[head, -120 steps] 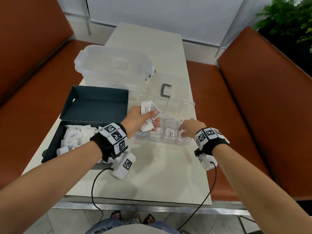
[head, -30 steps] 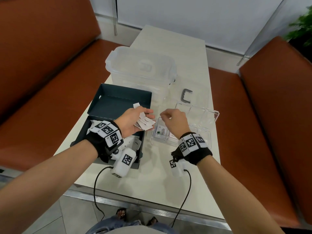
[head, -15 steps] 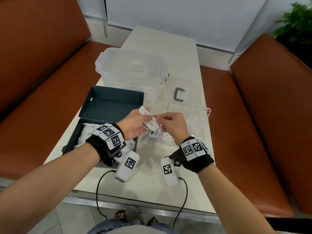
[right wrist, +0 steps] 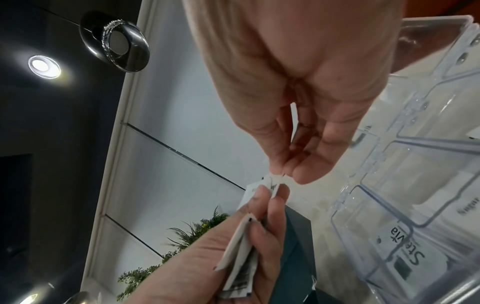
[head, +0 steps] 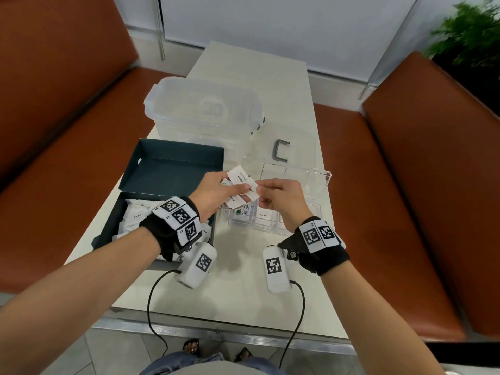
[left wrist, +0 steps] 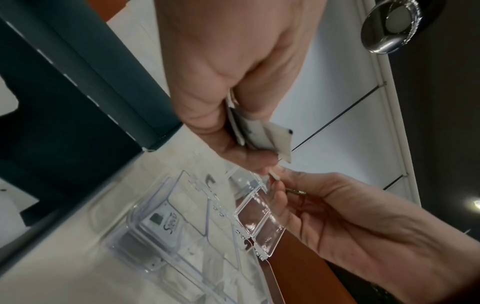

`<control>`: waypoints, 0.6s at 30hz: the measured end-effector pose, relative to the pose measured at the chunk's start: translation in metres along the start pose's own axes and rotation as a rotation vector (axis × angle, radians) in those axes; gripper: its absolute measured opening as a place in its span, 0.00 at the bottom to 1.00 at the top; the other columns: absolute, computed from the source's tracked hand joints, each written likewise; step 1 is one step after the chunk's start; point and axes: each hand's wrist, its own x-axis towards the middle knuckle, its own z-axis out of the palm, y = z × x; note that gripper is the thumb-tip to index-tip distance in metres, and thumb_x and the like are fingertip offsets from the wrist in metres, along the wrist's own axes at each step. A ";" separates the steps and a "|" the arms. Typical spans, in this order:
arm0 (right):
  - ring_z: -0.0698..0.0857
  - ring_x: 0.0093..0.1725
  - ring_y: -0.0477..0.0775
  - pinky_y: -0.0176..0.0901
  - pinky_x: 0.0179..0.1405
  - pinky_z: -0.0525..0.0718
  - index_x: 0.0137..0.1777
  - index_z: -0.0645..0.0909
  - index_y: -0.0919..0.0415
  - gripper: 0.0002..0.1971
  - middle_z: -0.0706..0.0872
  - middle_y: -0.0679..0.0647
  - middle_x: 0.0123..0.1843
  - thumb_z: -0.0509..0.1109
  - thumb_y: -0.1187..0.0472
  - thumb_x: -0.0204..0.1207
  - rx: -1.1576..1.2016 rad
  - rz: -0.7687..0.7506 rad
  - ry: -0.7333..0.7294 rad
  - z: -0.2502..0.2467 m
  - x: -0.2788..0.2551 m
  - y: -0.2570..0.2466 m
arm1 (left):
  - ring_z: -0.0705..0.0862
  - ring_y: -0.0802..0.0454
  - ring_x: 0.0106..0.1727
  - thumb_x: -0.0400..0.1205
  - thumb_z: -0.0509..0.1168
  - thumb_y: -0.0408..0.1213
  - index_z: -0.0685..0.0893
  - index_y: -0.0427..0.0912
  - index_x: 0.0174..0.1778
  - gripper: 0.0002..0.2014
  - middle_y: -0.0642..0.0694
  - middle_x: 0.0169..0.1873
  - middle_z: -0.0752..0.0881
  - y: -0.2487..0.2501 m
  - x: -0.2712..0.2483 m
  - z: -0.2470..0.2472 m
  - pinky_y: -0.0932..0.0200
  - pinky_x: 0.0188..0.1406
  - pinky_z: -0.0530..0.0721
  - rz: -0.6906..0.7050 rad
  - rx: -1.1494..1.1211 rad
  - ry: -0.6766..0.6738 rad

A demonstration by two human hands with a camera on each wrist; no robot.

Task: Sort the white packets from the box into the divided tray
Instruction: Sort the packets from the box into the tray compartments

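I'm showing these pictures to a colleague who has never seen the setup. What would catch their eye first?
Probably the two hands meeting above the table: the left hand holds a fan of white packets while the right hand pinches one by its edge. Just beneath them sits the clear divided tray, a Stevia packet in its near-left compartment, with the dark box of packets to the left.

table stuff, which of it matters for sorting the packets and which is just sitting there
In the job: white packets fanned in left hand, right hand pinching one, dark box, divided tray.
Lying about: lidded clear tub, grey clip.
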 end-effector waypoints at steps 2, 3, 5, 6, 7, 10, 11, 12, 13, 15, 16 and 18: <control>0.80 0.30 0.47 0.40 0.38 0.86 0.49 0.86 0.65 0.06 0.84 0.53 0.31 0.68 0.73 0.78 -0.007 -0.002 0.035 -0.001 0.002 -0.001 | 0.92 0.50 0.38 0.79 0.72 0.30 0.86 0.37 0.53 0.07 0.39 0.41 0.92 0.000 0.000 -0.001 0.61 0.29 0.87 -0.003 -0.004 -0.016; 0.80 0.30 0.47 0.40 0.38 0.86 0.47 0.86 0.64 0.07 0.84 0.53 0.32 0.68 0.73 0.78 -0.007 -0.008 0.061 -0.002 0.003 -0.001 | 0.92 0.50 0.38 0.80 0.71 0.31 0.86 0.39 0.52 0.06 0.41 0.42 0.92 0.000 0.001 -0.001 0.63 0.27 0.86 -0.005 0.010 -0.025; 0.80 0.30 0.48 0.39 0.36 0.86 0.46 0.85 0.62 0.07 0.83 0.53 0.32 0.68 0.72 0.78 0.012 -0.024 0.125 -0.003 0.005 -0.003 | 0.92 0.50 0.39 0.82 0.69 0.33 0.85 0.41 0.53 0.05 0.43 0.43 0.93 -0.001 0.002 -0.003 0.62 0.27 0.86 -0.008 0.057 -0.038; 0.81 0.31 0.48 0.39 0.36 0.86 0.45 0.84 0.62 0.07 0.83 0.54 0.33 0.68 0.72 0.78 0.036 -0.028 0.152 -0.003 0.006 -0.004 | 0.92 0.50 0.39 0.83 0.68 0.34 0.85 0.42 0.52 0.04 0.44 0.43 0.93 -0.002 0.002 -0.004 0.61 0.28 0.87 -0.010 0.076 -0.042; 0.82 0.32 0.49 0.40 0.37 0.86 0.45 0.83 0.62 0.06 0.83 0.54 0.35 0.68 0.72 0.78 0.066 -0.027 0.167 -0.003 0.006 -0.005 | 0.92 0.51 0.38 0.83 0.68 0.34 0.86 0.44 0.51 0.04 0.45 0.42 0.93 -0.002 0.002 -0.005 0.61 0.28 0.87 -0.010 0.093 -0.048; 0.83 0.32 0.50 0.40 0.34 0.86 0.44 0.83 0.61 0.07 0.85 0.56 0.36 0.69 0.73 0.76 0.087 -0.027 0.125 -0.001 0.004 -0.004 | 0.92 0.53 0.38 0.82 0.69 0.33 0.87 0.47 0.50 0.05 0.47 0.40 0.93 -0.004 0.002 -0.005 0.59 0.31 0.88 0.009 0.142 -0.075; 0.84 0.31 0.50 0.40 0.33 0.85 0.44 0.83 0.61 0.07 0.86 0.57 0.36 0.69 0.73 0.76 0.059 -0.029 0.115 0.001 0.004 -0.003 | 0.92 0.52 0.39 0.81 0.70 0.34 0.87 0.47 0.51 0.05 0.47 0.41 0.93 -0.004 0.001 -0.004 0.57 0.35 0.89 0.020 0.162 -0.088; 0.84 0.30 0.50 0.39 0.32 0.85 0.44 0.83 0.61 0.06 0.86 0.58 0.36 0.70 0.73 0.75 0.031 -0.031 0.121 0.003 0.003 -0.001 | 0.92 0.51 0.39 0.80 0.71 0.35 0.88 0.46 0.52 0.06 0.46 0.41 0.93 -0.004 0.001 -0.003 0.56 0.37 0.89 0.030 0.171 -0.107; 0.84 0.29 0.49 0.38 0.31 0.85 0.45 0.83 0.61 0.06 0.86 0.58 0.36 0.70 0.73 0.74 0.009 -0.035 0.139 0.004 0.002 0.001 | 0.92 0.50 0.40 0.80 0.71 0.35 0.88 0.45 0.52 0.07 0.45 0.42 0.93 -0.004 0.000 -0.002 0.57 0.36 0.89 0.034 0.162 -0.129; 0.85 0.28 0.48 0.38 0.31 0.86 0.46 0.82 0.61 0.06 0.85 0.56 0.34 0.72 0.71 0.73 -0.016 -0.045 0.176 0.005 0.002 0.004 | 0.92 0.50 0.39 0.79 0.72 0.35 0.89 0.45 0.50 0.06 0.43 0.43 0.93 -0.003 -0.002 0.000 0.60 0.33 0.88 0.029 0.111 -0.175; 0.85 0.28 0.48 0.39 0.32 0.86 0.47 0.82 0.61 0.06 0.85 0.55 0.33 0.72 0.71 0.73 -0.027 -0.048 0.189 0.005 0.002 0.006 | 0.92 0.50 0.39 0.78 0.72 0.35 0.89 0.46 0.50 0.06 0.43 0.44 0.93 -0.002 -0.003 0.001 0.60 0.33 0.88 0.026 0.089 -0.193; 0.86 0.28 0.47 0.41 0.33 0.88 0.47 0.82 0.60 0.07 0.84 0.54 0.32 0.72 0.70 0.73 -0.051 -0.059 0.211 0.005 0.002 0.008 | 0.91 0.51 0.39 0.78 0.72 0.36 0.89 0.45 0.50 0.06 0.42 0.44 0.93 -0.002 -0.004 0.002 0.61 0.33 0.88 0.014 0.061 -0.212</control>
